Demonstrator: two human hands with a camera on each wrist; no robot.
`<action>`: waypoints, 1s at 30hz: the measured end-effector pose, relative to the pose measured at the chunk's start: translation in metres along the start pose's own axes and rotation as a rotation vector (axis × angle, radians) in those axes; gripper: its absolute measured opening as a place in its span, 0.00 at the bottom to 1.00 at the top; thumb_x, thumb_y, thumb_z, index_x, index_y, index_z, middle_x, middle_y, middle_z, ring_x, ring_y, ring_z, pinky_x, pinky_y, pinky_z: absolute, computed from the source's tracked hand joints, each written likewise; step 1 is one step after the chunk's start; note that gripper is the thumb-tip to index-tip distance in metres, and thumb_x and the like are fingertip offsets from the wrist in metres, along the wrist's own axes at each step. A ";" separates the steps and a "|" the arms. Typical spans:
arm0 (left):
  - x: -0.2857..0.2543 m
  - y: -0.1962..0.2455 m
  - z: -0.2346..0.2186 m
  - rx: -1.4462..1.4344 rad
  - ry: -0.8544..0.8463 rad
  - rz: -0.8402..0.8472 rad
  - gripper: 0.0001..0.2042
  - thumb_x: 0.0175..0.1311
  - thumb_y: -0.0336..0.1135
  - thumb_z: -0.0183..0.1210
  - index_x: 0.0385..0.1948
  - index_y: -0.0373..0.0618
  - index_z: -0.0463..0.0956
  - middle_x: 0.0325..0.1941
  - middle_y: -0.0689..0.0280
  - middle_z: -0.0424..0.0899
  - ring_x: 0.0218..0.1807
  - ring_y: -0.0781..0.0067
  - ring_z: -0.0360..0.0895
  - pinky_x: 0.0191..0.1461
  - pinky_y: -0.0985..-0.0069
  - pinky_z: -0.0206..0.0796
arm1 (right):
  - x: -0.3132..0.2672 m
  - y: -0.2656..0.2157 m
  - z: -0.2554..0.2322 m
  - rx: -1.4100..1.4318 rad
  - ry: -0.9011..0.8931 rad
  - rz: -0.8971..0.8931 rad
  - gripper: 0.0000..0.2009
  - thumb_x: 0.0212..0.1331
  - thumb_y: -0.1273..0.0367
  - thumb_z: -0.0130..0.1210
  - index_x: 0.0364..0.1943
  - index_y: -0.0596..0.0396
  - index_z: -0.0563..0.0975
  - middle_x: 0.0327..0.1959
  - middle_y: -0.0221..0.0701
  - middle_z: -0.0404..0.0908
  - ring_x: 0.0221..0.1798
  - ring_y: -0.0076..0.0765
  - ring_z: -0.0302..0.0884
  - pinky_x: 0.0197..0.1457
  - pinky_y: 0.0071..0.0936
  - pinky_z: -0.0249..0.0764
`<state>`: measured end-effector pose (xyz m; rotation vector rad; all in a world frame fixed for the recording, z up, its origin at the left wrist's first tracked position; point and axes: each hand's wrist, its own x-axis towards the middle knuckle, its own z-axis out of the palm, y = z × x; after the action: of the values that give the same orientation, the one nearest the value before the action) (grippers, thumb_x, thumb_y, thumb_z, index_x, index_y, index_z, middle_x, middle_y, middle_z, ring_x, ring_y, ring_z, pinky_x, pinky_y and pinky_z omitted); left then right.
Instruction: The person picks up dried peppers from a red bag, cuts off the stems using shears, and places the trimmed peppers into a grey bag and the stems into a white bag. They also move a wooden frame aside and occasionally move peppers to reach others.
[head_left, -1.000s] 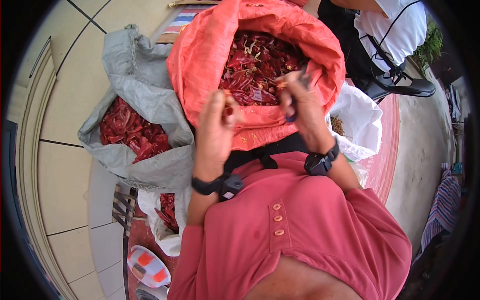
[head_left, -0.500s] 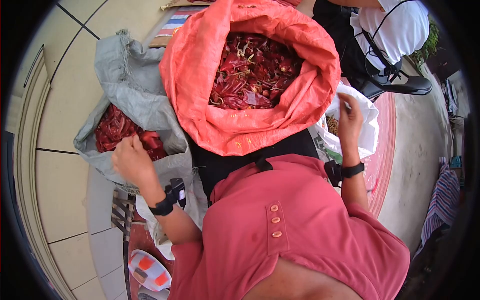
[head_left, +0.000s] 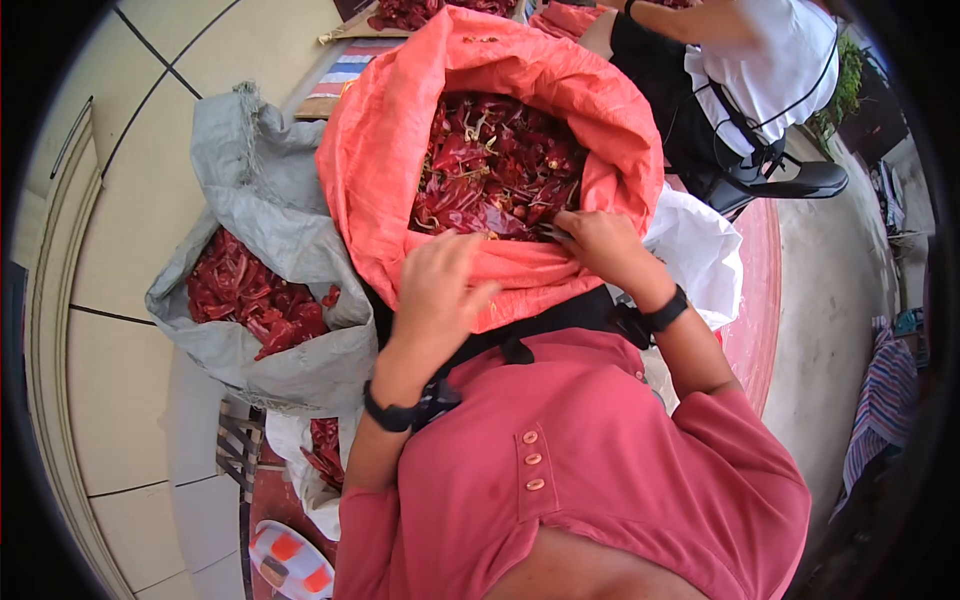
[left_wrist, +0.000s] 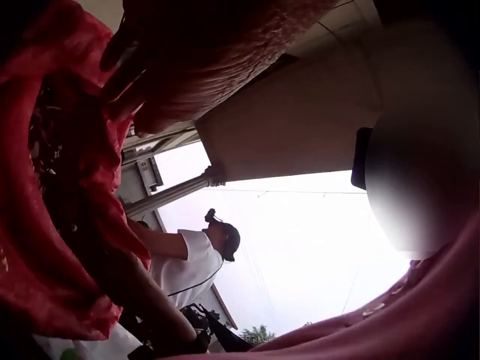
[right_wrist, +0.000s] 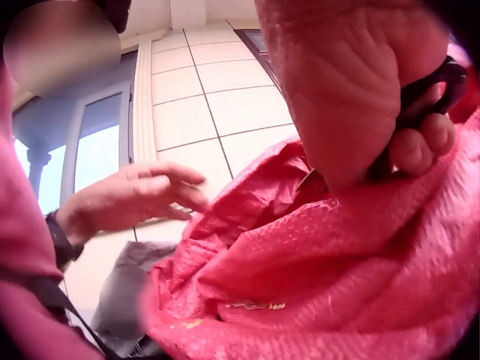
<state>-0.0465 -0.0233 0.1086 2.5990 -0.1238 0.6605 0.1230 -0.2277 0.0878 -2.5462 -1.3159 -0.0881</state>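
Observation:
A red sack (head_left: 375, 190) holds dried red chillies (head_left: 500, 165). The left hand (head_left: 437, 300) is over the sack's near rim, fingers loosely extended with nothing visible in them; the right wrist view also shows this left hand (right_wrist: 139, 199) beside the sack. At the rim's right side, the right hand (head_left: 612, 250) has its fingertips at the chillies. In the right wrist view, that right hand (right_wrist: 345, 90) has its fingers curled around dark scissors handles (right_wrist: 450, 81), while the blades are mostly hidden.
On the left stands a grey sack (head_left: 285, 210) with red chillies, above a smaller white bag (head_left: 322, 500). Another white bag (head_left: 705, 255) is right of the red sack. A person in a white shirt (head_left: 790, 60) sits at the upper right. A white dish (head_left: 265, 540) lies lower left.
The left hand has moved from the grey sack to the red sack's near rim. The right hand has come from above the right white bag to the red sack's chillies.

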 end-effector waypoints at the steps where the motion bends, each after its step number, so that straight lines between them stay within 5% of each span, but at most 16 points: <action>1: 0.006 0.004 0.013 0.038 -0.007 0.046 0.26 0.54 0.38 0.65 0.56 0.42 0.70 0.52 0.57 0.76 0.58 0.57 0.71 0.67 0.57 0.53 | -0.006 -0.002 -0.013 -0.016 -0.040 0.015 0.10 0.61 0.63 0.52 0.36 0.53 0.78 0.27 0.39 0.81 0.31 0.51 0.80 0.31 0.46 0.73; 3: 0.015 0.012 0.034 0.107 -0.024 0.131 0.30 0.52 0.39 0.67 0.58 0.42 0.68 0.50 0.58 0.75 0.57 0.57 0.70 0.68 0.54 0.50 | -0.021 -0.004 -0.029 -0.036 -0.115 0.064 0.10 0.61 0.62 0.52 0.35 0.54 0.78 0.26 0.40 0.80 0.31 0.52 0.80 0.32 0.47 0.72; 6: 0.017 0.012 0.060 -0.016 -0.332 0.102 0.31 0.50 0.41 0.67 0.58 0.43 0.69 0.46 0.59 0.74 0.55 0.57 0.71 0.68 0.52 0.47 | -0.038 -0.011 -0.038 -0.017 -0.190 0.107 0.11 0.62 0.61 0.51 0.36 0.54 0.78 0.28 0.42 0.80 0.33 0.54 0.79 0.35 0.48 0.72; 7: 0.016 0.011 0.063 0.019 -0.295 0.177 0.25 0.53 0.40 0.65 0.54 0.45 0.71 0.41 0.58 0.74 0.50 0.57 0.73 0.62 0.55 0.57 | -0.041 -0.012 -0.034 0.004 -0.182 0.109 0.11 0.63 0.61 0.51 0.37 0.54 0.77 0.28 0.43 0.80 0.34 0.54 0.79 0.35 0.48 0.72; 10: 0.032 0.003 0.068 0.055 -0.493 0.098 0.16 0.58 0.37 0.60 0.47 0.44 0.75 0.39 0.57 0.76 0.46 0.55 0.75 0.52 0.58 0.66 | -0.053 -0.008 -0.023 0.167 -0.112 0.143 0.10 0.64 0.63 0.51 0.37 0.55 0.76 0.33 0.43 0.80 0.38 0.54 0.79 0.39 0.47 0.72; 14: 0.076 -0.011 0.082 -0.090 -0.287 0.117 0.09 0.61 0.30 0.53 0.41 0.42 0.76 0.38 0.56 0.77 0.45 0.52 0.75 0.48 0.60 0.68 | -0.062 -0.009 -0.003 0.434 0.157 0.173 0.07 0.64 0.68 0.52 0.38 0.57 0.76 0.35 0.44 0.78 0.39 0.53 0.78 0.40 0.42 0.73; 18: 0.111 -0.011 0.135 0.044 -0.227 0.626 0.09 0.54 0.30 0.55 0.36 0.47 0.79 0.41 0.62 0.78 0.52 0.60 0.72 0.52 0.61 0.64 | -0.059 -0.015 0.007 0.614 0.384 0.196 0.05 0.65 0.71 0.51 0.40 0.57 0.77 0.34 0.40 0.78 0.37 0.44 0.79 0.40 0.32 0.73; 20: 0.119 -0.016 0.163 0.104 -0.376 0.599 0.09 0.54 0.37 0.56 0.35 0.49 0.81 0.40 0.65 0.79 0.51 0.64 0.71 0.52 0.62 0.60 | -0.058 -0.015 0.007 0.698 0.336 0.306 0.06 0.66 0.72 0.51 0.41 0.57 0.76 0.33 0.40 0.78 0.36 0.40 0.79 0.40 0.30 0.73; 23: 0.132 -0.014 0.167 0.204 -0.457 0.678 0.11 0.51 0.41 0.58 0.34 0.49 0.80 0.37 0.63 0.78 0.46 0.62 0.71 0.49 0.63 0.59 | -0.058 -0.013 0.016 0.643 0.432 0.201 0.07 0.68 0.71 0.49 0.41 0.59 0.76 0.25 0.33 0.75 0.29 0.29 0.75 0.35 0.25 0.71; 24: 0.133 -0.013 0.170 0.074 -0.322 0.667 0.11 0.50 0.42 0.59 0.32 0.48 0.79 0.36 0.60 0.77 0.44 0.60 0.70 0.48 0.64 0.59 | -0.058 -0.012 0.018 0.647 0.441 0.194 0.07 0.68 0.71 0.49 0.41 0.59 0.76 0.25 0.33 0.75 0.29 0.29 0.75 0.35 0.25 0.71; 26: 0.130 -0.012 0.182 -0.143 -0.227 0.544 0.21 0.50 0.43 0.59 0.43 0.40 0.75 0.45 0.51 0.74 0.47 0.52 0.69 0.56 0.56 0.59 | -0.058 -0.007 0.020 0.674 0.407 0.165 0.06 0.67 0.72 0.50 0.41 0.60 0.76 0.26 0.34 0.75 0.30 0.29 0.76 0.35 0.25 0.72; 28: 0.142 -0.010 0.176 -0.004 -0.134 0.743 0.27 0.48 0.46 0.62 0.49 0.39 0.73 0.53 0.51 0.74 0.58 0.53 0.67 0.64 0.58 0.55 | -0.056 -0.008 0.018 0.747 0.420 0.160 0.06 0.67 0.73 0.50 0.42 0.60 0.76 0.27 0.34 0.77 0.30 0.29 0.76 0.35 0.25 0.72; 30: 0.149 -0.017 0.191 -0.018 -0.307 0.642 0.29 0.50 0.45 0.59 0.54 0.38 0.71 0.61 0.51 0.71 0.65 0.52 0.63 0.72 0.57 0.48 | -0.054 -0.010 0.011 0.790 0.358 0.213 0.07 0.66 0.72 0.50 0.42 0.60 0.76 0.33 0.40 0.79 0.36 0.41 0.79 0.41 0.30 0.74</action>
<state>0.1701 -0.0907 0.0226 2.6127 -1.0832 0.4443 0.0831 -0.2617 0.0694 -1.8601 -0.7301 0.0187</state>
